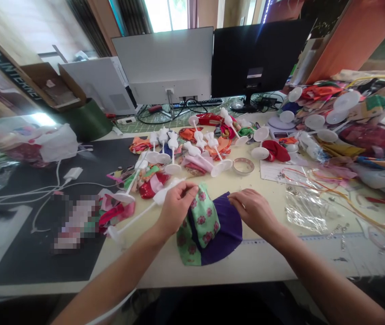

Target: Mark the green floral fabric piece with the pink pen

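Observation:
A small sewn piece of fabric, purple with a green floral part, hangs between my two hands just above the near table edge. My left hand pinches the top of its green floral side between thumb and fingers. The upper corner of the purple side is held in the fingertips of my right hand. The lower edge is rounded and spreads toward the table. Close by my left hand lies a white doll stand with a thin rod and a round base.
Several white mini mannequins lie amid colourful cloth scraps behind my hands. A roll of tape sits beyond the fabric. Rightward are a clear plastic bag, a ruler and orange cords. Monitors stand at the back; white cables cross the left.

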`<state>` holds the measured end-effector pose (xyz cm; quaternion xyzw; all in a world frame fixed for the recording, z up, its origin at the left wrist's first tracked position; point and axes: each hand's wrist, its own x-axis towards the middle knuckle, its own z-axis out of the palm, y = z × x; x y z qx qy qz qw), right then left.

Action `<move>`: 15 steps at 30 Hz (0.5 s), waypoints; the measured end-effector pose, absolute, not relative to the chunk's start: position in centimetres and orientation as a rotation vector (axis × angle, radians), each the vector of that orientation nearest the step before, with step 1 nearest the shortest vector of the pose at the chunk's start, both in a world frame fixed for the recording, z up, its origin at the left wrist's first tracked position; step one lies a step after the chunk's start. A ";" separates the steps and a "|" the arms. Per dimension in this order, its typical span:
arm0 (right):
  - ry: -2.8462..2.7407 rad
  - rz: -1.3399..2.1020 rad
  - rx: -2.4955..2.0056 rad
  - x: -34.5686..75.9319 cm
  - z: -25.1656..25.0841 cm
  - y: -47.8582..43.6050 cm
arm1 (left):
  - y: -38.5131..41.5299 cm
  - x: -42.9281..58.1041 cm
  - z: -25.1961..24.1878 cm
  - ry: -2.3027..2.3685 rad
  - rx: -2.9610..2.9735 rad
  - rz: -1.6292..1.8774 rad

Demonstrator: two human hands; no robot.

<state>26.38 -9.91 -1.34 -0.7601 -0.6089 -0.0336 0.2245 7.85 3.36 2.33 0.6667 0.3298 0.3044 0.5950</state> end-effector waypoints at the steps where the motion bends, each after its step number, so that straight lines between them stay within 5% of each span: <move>1: -1.652 -0.078 -2.144 26.5 -1.3 -9.7 | 3.4 7.7 3.2 0.743 1.569 0.734; 9: -1.521 -0.096 -2.246 28.9 -0.8 -9.4 | 4.1 7.3 11.1 0.569 1.306 0.977; 15: -1.250 0.350 -1.522 25.4 1.2 -9.9 | 5.3 8.9 13.5 0.486 1.040 1.112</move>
